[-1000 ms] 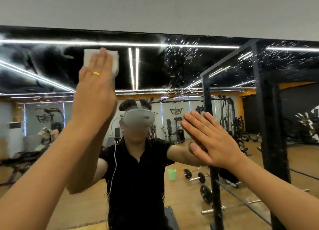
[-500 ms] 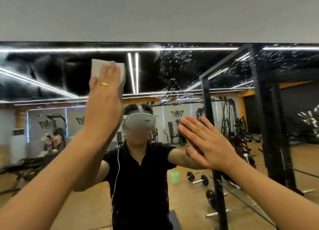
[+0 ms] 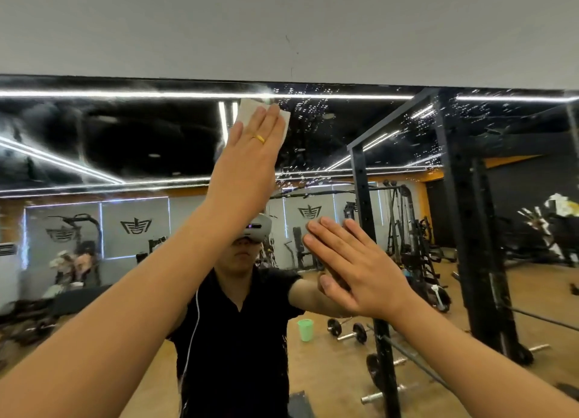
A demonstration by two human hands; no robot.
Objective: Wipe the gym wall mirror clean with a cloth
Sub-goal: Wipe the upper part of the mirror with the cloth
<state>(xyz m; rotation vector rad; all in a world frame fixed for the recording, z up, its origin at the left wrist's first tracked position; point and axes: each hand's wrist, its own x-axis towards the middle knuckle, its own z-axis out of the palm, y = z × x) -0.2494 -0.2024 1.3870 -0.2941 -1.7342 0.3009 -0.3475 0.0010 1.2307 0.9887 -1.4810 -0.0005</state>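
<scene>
- Presses a white cloth (image 3: 249, 108) flat against the gym wall mirror (image 3: 125, 141) with the left hand (image 3: 247, 163), high up, just under the mirror's top edge.
- Lays the left fingers straight and close together over the cloth, with no curl and no pinch; leaves cloth corners showing above and to the right of the fingertips.
- Wears a gold ring (image 3: 259, 139) on that hand.
- Braces the right hand (image 3: 360, 270) flat on the glass, lower and to the right, fingers straight and slightly spread, holding nothing.
- Shows water droplets (image 3: 300, 104) speckling the glass just right of the cloth, and hazy smears to its left.
- Reflects a black shirt (image 3: 238, 339), a white headset (image 3: 257, 228), a black power rack (image 3: 365, 229), a green cup (image 3: 305, 330) and a dumbbell (image 3: 346, 331) on a wooden floor.
</scene>
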